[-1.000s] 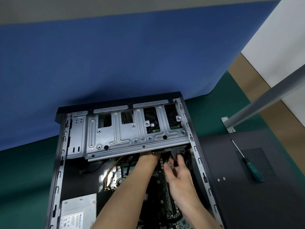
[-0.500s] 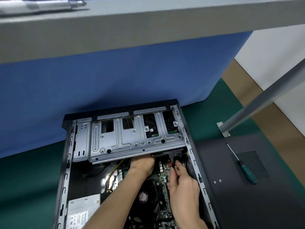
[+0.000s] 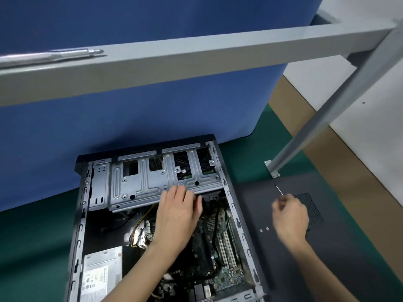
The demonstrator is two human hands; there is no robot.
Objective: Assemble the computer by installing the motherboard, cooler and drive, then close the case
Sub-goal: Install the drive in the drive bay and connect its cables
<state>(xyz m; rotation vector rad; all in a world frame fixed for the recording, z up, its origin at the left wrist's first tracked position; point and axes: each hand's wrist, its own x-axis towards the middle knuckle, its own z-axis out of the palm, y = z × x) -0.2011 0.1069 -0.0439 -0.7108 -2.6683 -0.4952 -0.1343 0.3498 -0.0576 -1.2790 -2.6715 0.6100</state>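
The open computer case (image 3: pixel 81 214) lies flat on the green mat. The motherboard (image 3: pixel 226 277) sits inside it, and the silver drive cage (image 3: pixel 141 184) spans its far end. My left hand (image 3: pixel 176 214) rests with straight fingers on the cage's near edge, above a black connector (image 3: pixel 212 196). My right hand (image 3: pixel 290 216) is out to the right over the dark side panel (image 3: pixel 349 269). Its blurred, curled fingers close round the handle of the screwdriver (image 3: pixel 278 189), of which little more than the thin shaft shows.
The power supply (image 3: pixel 102 273) fills the case's near left corner. A grey frame beam (image 3: pixel 196 59) crosses overhead, and its slanted leg (image 3: pixel 327 114) is bolted down just beyond the side panel. A blue curtain hangs behind the case.
My right hand has left the connector under the cage and swung right to the screwdriver on the side panel. My left hand has come out from under the cage onto its edge. The view has tilted up.
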